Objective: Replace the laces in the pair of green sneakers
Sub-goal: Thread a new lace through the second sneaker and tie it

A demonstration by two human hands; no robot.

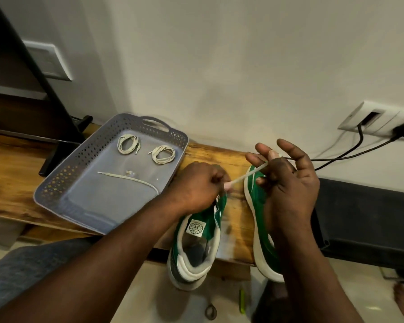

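- Pinching the lace (pixel 245 176) in both hands, we hold it taut: left hand (pixel 200 185) curled, right hand (pixel 289 185) with other fingers (pixel 288 149) spread.
- Left sneaker (pixel 196 229) and right sneaker (pixel 259 231) lie on the bench (pixel 9 178), right of the tray (pixel 89 157).

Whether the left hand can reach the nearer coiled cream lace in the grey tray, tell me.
Probably yes: the grey plastic tray lies beside the left hand, nothing covers the coiled cream lace, but its grip holds a taut lace.
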